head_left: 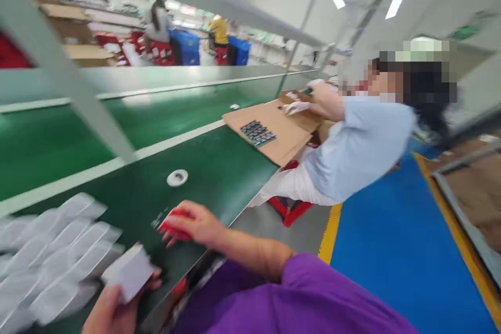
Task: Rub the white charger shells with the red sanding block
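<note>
At the lower left, my left hand (111, 310) is closed around a white box-shaped piece (131, 274), gripping its sides. My right hand (201, 225) is above the green work surface (219, 172) with its fingers curled on a small red object (178, 224); blur and the fingers hide its exact kind. A few tiny pale bits (158, 219) lie just left of the right hand. Left of my left hand is a pile of whitish, translucent, rounded housings (64, 250), blurred by motion. A white round disc with a dark centre (177, 178) rests farther up the bench.
A co-worker in a light blue top (364, 141) sits to the right, with gloved hands at a cardboard box (309, 115). Rows of small dark parts (258, 133) lie on a cardboard sheet (287, 148). A slanted metal post (86, 99) rises at the left.
</note>
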The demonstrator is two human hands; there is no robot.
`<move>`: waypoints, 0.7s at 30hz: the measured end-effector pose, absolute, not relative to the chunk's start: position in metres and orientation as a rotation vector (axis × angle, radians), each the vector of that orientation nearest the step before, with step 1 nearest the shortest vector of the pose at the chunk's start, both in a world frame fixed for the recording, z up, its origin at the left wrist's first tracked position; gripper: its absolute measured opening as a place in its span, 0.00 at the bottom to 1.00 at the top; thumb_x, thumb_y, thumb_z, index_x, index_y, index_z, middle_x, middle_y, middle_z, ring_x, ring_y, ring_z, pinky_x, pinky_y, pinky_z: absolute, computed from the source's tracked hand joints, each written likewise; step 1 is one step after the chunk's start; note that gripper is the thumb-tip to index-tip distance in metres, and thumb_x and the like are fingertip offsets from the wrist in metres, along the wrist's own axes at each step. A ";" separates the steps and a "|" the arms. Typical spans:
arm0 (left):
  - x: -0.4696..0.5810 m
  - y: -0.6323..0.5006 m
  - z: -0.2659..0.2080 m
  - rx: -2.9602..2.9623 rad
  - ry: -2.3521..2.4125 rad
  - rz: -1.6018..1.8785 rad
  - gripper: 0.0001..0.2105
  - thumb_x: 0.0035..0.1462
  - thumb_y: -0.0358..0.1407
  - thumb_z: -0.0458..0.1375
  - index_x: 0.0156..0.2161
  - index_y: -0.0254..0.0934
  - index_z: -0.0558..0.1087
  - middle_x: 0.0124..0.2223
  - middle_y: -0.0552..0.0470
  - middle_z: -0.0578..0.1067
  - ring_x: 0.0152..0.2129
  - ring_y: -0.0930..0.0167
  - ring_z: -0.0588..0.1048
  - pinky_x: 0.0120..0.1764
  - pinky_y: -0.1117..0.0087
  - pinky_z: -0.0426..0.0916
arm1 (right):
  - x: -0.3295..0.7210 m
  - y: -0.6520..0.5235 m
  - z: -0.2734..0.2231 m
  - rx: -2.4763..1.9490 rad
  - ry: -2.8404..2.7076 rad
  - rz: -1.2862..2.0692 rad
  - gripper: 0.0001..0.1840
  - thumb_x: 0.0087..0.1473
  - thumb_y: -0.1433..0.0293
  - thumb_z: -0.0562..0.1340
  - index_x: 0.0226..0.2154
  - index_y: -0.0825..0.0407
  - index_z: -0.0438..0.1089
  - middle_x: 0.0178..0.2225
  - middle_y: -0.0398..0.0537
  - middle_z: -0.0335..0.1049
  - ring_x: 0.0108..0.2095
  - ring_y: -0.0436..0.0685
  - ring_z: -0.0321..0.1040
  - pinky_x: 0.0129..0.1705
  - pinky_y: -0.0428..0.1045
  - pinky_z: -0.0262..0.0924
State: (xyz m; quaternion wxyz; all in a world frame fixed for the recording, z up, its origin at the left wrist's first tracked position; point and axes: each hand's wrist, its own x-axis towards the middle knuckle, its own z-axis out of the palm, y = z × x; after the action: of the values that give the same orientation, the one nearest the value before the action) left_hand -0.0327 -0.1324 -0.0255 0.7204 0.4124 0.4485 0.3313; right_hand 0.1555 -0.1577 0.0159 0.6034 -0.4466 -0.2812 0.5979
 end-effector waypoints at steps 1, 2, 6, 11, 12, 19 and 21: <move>-0.030 -0.142 -0.012 0.776 0.930 0.829 0.32 0.44 0.54 0.65 0.56 0.53 0.73 0.33 0.60 0.83 0.26 0.64 0.79 0.26 0.67 0.79 | 0.157 -0.163 0.019 -1.080 -0.674 1.353 0.35 0.29 0.41 0.73 0.29 0.51 0.67 0.27 0.38 0.73 0.24 0.48 0.68 0.29 0.45 0.65; -0.026 -0.149 -0.001 0.704 0.861 0.880 0.33 0.44 0.52 0.66 0.57 0.48 0.72 0.34 0.56 0.83 0.25 0.67 0.78 0.26 0.69 0.77 | 0.160 -0.168 0.020 -1.130 -0.695 1.314 0.32 0.34 0.43 0.73 0.30 0.51 0.68 0.28 0.39 0.74 0.24 0.47 0.68 0.29 0.45 0.65; -0.011 -0.151 0.012 0.661 0.714 0.979 0.33 0.46 0.51 0.66 0.54 0.35 0.71 0.33 0.49 0.80 0.22 0.69 0.77 0.23 0.71 0.72 | 0.171 -0.172 0.012 -1.266 -0.943 1.212 0.21 0.48 0.50 0.69 0.31 0.50 0.70 0.26 0.38 0.71 0.25 0.47 0.67 0.32 0.44 0.64; -0.016 -0.154 0.007 0.685 0.674 1.016 0.25 0.51 0.49 0.65 0.48 0.33 0.70 0.32 0.49 0.79 0.21 0.71 0.76 0.22 0.73 0.69 | 0.172 -0.175 0.011 -1.305 -1.124 1.167 0.17 0.53 0.54 0.66 0.30 0.50 0.70 0.25 0.39 0.71 0.25 0.48 0.67 0.33 0.45 0.64; -0.016 -0.155 0.007 0.684 0.664 1.012 0.24 0.51 0.49 0.65 0.47 0.33 0.70 0.32 0.49 0.79 0.20 0.71 0.76 0.22 0.73 0.69 | 0.172 -0.176 0.012 -1.319 -1.130 1.165 0.17 0.53 0.53 0.66 0.30 0.50 0.70 0.25 0.39 0.71 0.25 0.48 0.68 0.32 0.46 0.65; -0.023 -0.165 0.008 0.722 0.619 1.134 0.23 0.51 0.50 0.62 0.44 0.33 0.71 0.27 0.50 0.78 0.19 0.71 0.72 0.20 0.73 0.63 | 0.174 -0.177 0.015 -1.386 -1.128 1.118 0.19 0.50 0.51 0.68 0.29 0.51 0.72 0.25 0.41 0.72 0.25 0.50 0.69 0.30 0.46 0.66; -0.041 -0.174 0.008 0.825 0.657 1.320 0.22 0.50 0.50 0.63 0.43 0.34 0.72 0.27 0.50 0.78 0.20 0.70 0.73 0.21 0.73 0.63 | 0.174 -0.180 0.015 -1.409 -1.130 1.103 0.21 0.48 0.50 0.68 0.29 0.51 0.72 0.25 0.42 0.73 0.24 0.50 0.70 0.29 0.46 0.66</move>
State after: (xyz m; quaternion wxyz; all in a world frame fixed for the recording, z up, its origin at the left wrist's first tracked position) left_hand -0.0406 -0.1737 0.0079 0.6640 0.3650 0.2906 0.5843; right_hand 0.1743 -0.1800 0.0148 0.4906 -0.5802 -0.4652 0.4542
